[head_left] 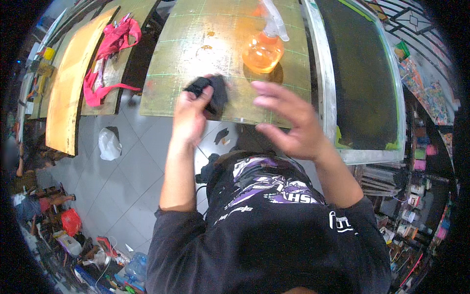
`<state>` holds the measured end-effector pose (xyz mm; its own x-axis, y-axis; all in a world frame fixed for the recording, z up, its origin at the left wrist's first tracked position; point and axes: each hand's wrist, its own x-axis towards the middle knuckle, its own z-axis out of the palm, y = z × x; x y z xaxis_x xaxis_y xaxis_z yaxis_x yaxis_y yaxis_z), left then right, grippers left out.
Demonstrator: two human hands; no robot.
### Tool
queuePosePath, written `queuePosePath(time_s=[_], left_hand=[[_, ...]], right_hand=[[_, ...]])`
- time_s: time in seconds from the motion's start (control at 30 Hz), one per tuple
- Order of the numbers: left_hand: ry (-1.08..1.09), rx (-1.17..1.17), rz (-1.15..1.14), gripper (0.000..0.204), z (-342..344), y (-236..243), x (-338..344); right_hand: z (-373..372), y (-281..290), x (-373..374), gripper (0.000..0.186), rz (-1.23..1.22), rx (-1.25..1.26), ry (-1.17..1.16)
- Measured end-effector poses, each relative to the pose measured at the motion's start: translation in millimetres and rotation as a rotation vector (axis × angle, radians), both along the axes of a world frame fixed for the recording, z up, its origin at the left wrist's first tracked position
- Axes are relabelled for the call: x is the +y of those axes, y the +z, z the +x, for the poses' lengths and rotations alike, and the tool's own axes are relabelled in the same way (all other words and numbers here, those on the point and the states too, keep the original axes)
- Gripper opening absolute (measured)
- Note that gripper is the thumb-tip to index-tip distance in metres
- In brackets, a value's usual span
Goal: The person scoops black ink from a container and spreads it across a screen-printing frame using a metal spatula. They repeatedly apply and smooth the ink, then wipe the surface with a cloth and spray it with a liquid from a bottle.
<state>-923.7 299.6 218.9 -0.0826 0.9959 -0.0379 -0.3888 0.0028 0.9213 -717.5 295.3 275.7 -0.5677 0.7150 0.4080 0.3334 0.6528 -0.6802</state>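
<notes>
My left hand (191, 112) is closed round a bunched black cloth (218, 95) just over the near edge of a worn board (166, 63) marked with green lines. To its right, my right hand (289, 115) hangs above the same edge, fingers spread and nothing in them. Beyond that hand stands a round spray bottle (263, 55) of orange liquid, its pale trigger head pointing away at the top. Glare from a lamp whitens the middle of the board.
A framed dark screen (367, 73) lies right of the board. On the left are a yellowish plank (73, 83) and crumpled pink cloth (115, 44). A white plastic bag (109, 145) rests on the tiled floor (127, 176). Clutter, including a water jug (137, 267), fills the lower left.
</notes>
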Motion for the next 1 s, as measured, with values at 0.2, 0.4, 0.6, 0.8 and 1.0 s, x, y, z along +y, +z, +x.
queuePosePath(time_s=[0.2, 0.4, 0.6, 0.8, 1.0], left_hand=[[0.564, 1.319, 0.407, 0.040, -79, 6, 75], [0.010, 1.525, 0.565, 0.040, -29, -46, 72], [0.103, 1.626, 0.131, 0.031, -55, -47, 225], [-0.181, 1.801, 0.345, 0.025, -43, -34, 209], [-0.398, 1.521, 0.645, 0.044, -62, -22, 137]], right_hand=[[39, 11, 1, 0.031, -0.029, 0.048, -0.271], [49, 5, -14, 0.029, -0.091, 0.179, -0.409], [53, 9, -24, 0.029, -0.112, 0.183, -0.463], [61, 1, -43, 0.029, -0.164, 0.250, -0.551], [69, 1, -47, 0.029, -0.157, 0.263, -0.590]])
